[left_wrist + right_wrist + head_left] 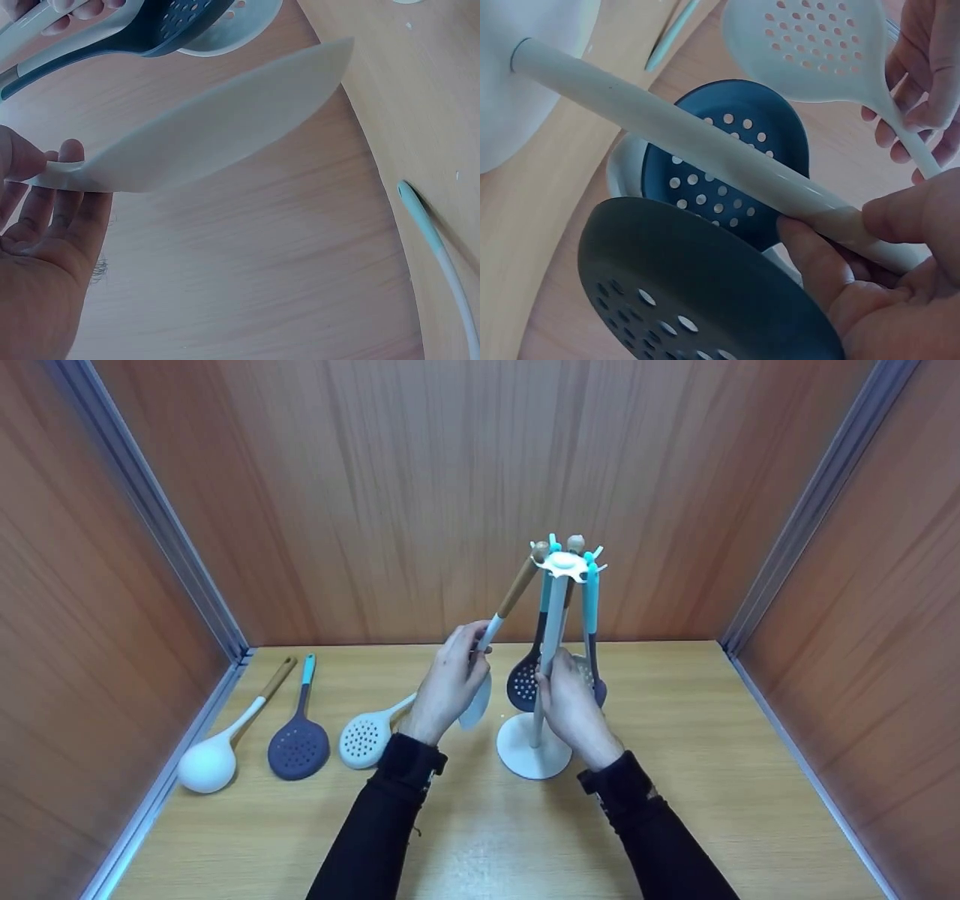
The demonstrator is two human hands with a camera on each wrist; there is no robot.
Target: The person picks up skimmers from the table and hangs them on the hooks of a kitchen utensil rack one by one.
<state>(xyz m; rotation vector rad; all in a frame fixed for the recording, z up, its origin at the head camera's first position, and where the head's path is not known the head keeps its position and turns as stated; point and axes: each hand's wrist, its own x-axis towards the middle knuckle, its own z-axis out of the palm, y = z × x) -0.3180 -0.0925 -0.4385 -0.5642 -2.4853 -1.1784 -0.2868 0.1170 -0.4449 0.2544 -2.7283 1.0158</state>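
Note:
My left hand pinches the neck of a white skimmer with a wooden handle. The skimmer tilts, its handle top against the rim of a white utensil stand; whether it sits on a hook I cannot tell. In the left wrist view its head appears nearly edge-on. My right hand grips the stand's pole below the hanging utensils' handles. On the stand hang a dark skimmer, another dark perforated utensil and a pale perforated one with a wooden handle, partly hidden.
On the table's left lie a white ladle with a wooden handle, a dark perforated turner with a turquoise handle, and a white skimmer partly behind my left arm. Wooden panels enclose the table at the back and sides.

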